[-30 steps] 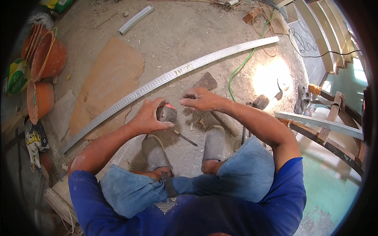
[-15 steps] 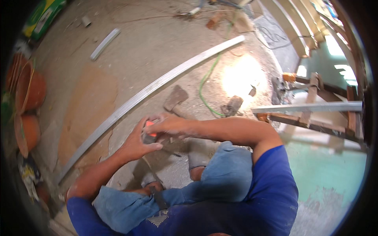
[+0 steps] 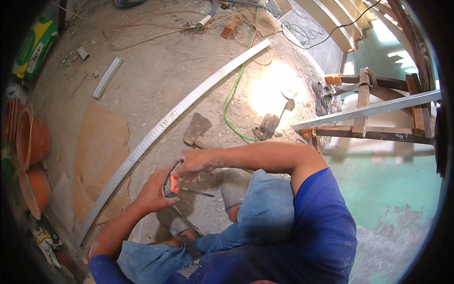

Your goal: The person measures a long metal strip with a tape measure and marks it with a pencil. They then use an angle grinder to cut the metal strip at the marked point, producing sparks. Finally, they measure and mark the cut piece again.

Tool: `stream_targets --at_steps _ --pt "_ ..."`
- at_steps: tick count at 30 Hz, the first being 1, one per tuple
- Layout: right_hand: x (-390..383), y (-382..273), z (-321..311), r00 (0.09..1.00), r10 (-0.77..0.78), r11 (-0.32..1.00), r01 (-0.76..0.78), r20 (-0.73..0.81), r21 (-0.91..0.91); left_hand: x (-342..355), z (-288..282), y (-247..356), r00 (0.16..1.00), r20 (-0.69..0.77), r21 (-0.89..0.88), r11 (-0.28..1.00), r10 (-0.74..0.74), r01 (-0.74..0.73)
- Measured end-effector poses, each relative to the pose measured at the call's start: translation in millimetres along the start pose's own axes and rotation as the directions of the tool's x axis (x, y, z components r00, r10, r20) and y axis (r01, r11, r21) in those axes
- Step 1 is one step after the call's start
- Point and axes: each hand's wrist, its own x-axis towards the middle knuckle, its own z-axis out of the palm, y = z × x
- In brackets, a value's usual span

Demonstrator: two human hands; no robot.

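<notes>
left hand (image 3: pixel 153 193) curled part-open w/ a dark/orange block (image 3: pixel 174 185) in its grip, ctr-left of frame. right hand (image 3: pixel 190 164), well apart a sec ago, now at block's upper end, fingers bent; hold there can't tell. so 2-handed work now.

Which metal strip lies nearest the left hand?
The long strip, passing diagonally beside the left hand; the short strip and the strip by the wooden frame lie farther off.

Tool (image 3: pixel 174 184): small, compact, orange-red and dark grey
Pose: orange-red part toward the right, partly hidden
Place: gripped in the left hand (image 3: pixel 154 190), right hand (image 3: pixel 191 164) at its far end
</notes>
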Motion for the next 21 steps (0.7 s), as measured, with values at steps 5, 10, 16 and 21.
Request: stream_targets --at_steps 5,10,16,21 --pt "1 16 -29 0.858 -0.396 0.632 -0.005 -0.328 -0.775 -10 6 -31 0.988 -0.068 0.231 0.962 -0.136 0.148" --pt "-22 31 -65 0.792 -0.398 0.633 -0.128 -0.463 -0.763 -22 -7 -49 0.940 -0.093 0.367 0.866 -0.328 0.338" --pt "-20 42 -68 0.814 -0.280 0.649 -0.231 -0.510 -0.725 -26 -3 -58 0.945 -0.119 0.395 0.859 -0.305 0.327" --pt "-15 33 -70 0.845 -0.210 0.553 -0.312 -0.492 -0.772 -28 -1 -49 0.962 -0.124 0.424 0.864 -0.242 0.272"
